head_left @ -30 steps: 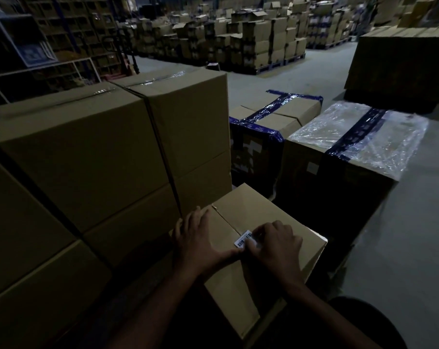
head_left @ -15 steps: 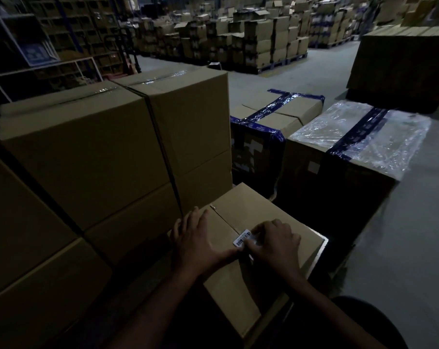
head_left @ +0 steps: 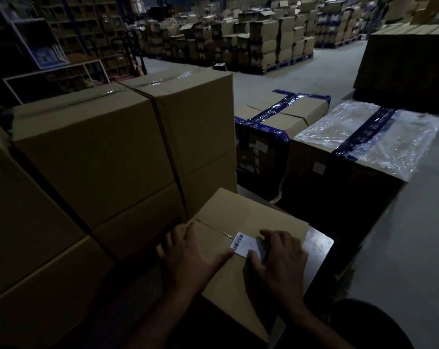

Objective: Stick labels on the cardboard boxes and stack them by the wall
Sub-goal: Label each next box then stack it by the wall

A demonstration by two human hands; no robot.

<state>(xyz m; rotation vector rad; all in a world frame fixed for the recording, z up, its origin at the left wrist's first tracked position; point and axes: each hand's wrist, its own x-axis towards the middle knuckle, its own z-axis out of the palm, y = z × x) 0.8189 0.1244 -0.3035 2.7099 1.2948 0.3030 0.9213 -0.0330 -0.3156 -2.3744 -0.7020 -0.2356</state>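
Since the earlier frame the right hand (head_left: 276, 260) has slid rightward, baring more of the white barcode label (head_left: 246, 244). A dim warehouse of palletised cartons surrounds two tall stacked brown cardboard boxes (head_left: 127, 157) and two blue-taped boxes (head_left: 276, 122). Both hands, fingers flat, press the low brown cardboard box (head_left: 241, 212); the left hand (head_left: 188, 255) steadies its top beside the label.

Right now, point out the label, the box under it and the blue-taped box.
label (head_left: 246, 244): head view, on its white face beside the barcode.
box (head_left: 241, 212): head view, on its bare top flap.
blue-taped box (head_left: 280, 123): head view, on its cardboard top.
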